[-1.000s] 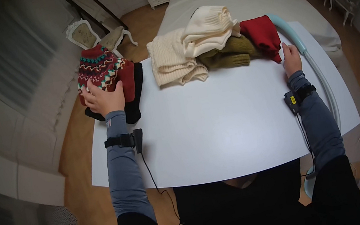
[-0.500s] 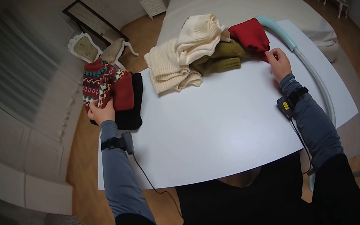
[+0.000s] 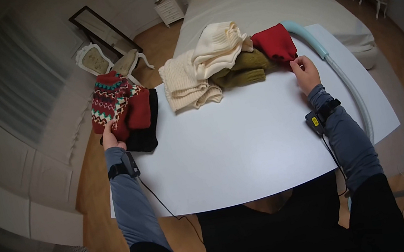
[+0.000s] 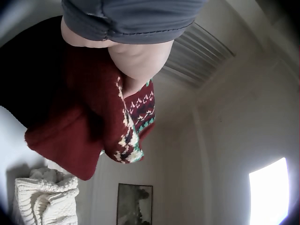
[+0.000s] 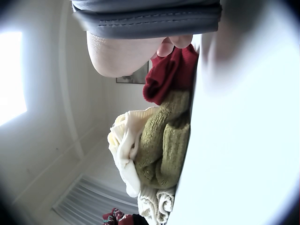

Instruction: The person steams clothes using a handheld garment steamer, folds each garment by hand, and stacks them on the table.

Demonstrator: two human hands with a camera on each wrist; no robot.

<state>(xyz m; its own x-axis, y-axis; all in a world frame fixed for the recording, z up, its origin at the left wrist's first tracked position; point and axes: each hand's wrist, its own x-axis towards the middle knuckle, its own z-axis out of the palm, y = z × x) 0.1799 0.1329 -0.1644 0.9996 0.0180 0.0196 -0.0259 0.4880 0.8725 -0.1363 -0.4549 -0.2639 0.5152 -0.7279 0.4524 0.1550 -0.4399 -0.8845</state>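
Note:
At the table's left, a red patterned sweater lies on black cloth. My left hand grips the sweater's near edge, thumb on top and the other fingers largely hidden; in the left wrist view the hand reaches into the red knit. My right hand pinches the near corner of a red garment at the back right. In the right wrist view, curled fingertips of the hand are against the red cloth.
Between the hands, a folded cream ribbed knit, a white knit and an olive knit form a pile at the back of the white table. A pale blue tube curves along the right side. A bed stands beyond.
My left hand has slid from the top of the patterned sweater to its near edge and taken hold there. My right hand has closed on the red garment's corner. The head view has shifted slightly.

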